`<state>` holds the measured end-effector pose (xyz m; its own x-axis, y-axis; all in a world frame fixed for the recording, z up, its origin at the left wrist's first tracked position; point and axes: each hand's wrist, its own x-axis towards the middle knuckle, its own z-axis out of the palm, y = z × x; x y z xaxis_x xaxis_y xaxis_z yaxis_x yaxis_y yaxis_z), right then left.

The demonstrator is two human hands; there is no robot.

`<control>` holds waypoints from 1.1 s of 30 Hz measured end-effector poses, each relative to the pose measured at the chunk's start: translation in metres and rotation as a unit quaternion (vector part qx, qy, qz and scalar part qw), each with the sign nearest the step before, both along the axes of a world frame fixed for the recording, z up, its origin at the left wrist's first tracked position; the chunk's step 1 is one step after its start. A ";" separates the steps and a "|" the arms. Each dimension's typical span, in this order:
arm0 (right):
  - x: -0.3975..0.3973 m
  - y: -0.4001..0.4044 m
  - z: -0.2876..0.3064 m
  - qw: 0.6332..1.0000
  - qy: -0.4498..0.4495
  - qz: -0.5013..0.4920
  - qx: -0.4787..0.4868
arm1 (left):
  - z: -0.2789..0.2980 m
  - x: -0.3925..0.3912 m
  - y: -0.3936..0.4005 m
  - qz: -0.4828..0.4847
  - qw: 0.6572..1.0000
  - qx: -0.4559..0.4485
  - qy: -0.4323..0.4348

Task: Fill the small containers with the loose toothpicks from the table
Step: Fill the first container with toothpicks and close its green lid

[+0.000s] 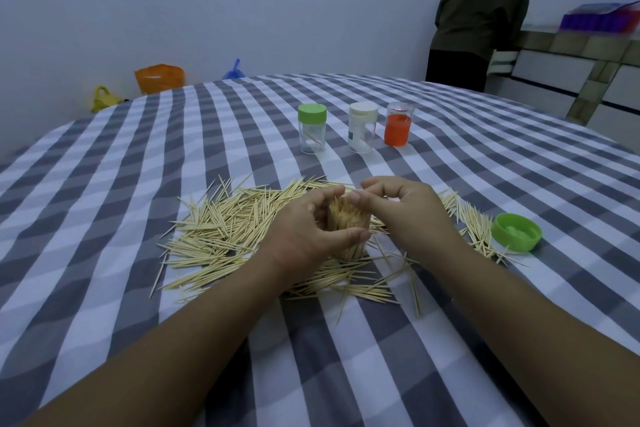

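Note:
A small clear container (348,229) packed with upright toothpicks stands in the middle of a heap of loose toothpicks (221,229) on the checked tablecloth. My left hand (304,229) grips the container from the left, thumb across its front. My right hand (405,210) is at its right side, with thumb and fingers curled at the toothpick tips on the top. The container's green lid (516,232) lies upside down to the right. Farther back stand a green-lidded container (312,128), a white-lidded one (362,127) and a clear one with an orange part inside (398,129).
More toothpicks (478,226) lie scattered right of my hands and toward me. A person (481,11) stands at a tiled counter (568,46) beyond the table's far right edge. Orange, yellow and blue bags (159,78) sit by the wall at far left.

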<state>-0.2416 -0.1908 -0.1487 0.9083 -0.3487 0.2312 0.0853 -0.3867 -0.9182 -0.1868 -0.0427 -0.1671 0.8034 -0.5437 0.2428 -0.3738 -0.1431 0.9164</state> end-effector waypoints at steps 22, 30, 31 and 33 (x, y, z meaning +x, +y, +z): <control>-0.008 -0.034 0.014 0.944 0.217 0.024 -0.247 | 0.005 0.003 0.004 0.037 0.999 0.019 0.007; -0.021 -0.056 0.028 0.847 0.340 0.131 -0.387 | 0.005 0.003 0.005 0.041 0.999 0.022 0.010; -0.022 -0.057 0.030 0.841 0.352 0.143 -0.385 | 0.005 0.003 0.005 0.043 0.999 0.024 0.008; -0.023 -0.057 0.031 0.830 0.373 0.153 -0.387 | 0.005 0.003 0.005 0.043 0.999 0.027 0.006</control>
<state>-0.2641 -0.2478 -0.1174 0.9181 -0.0844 -0.3872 -0.1916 -0.9498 -0.2474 -0.1838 -0.0380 -0.1616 0.8507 -0.4838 0.2057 -0.3471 -0.2231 0.9109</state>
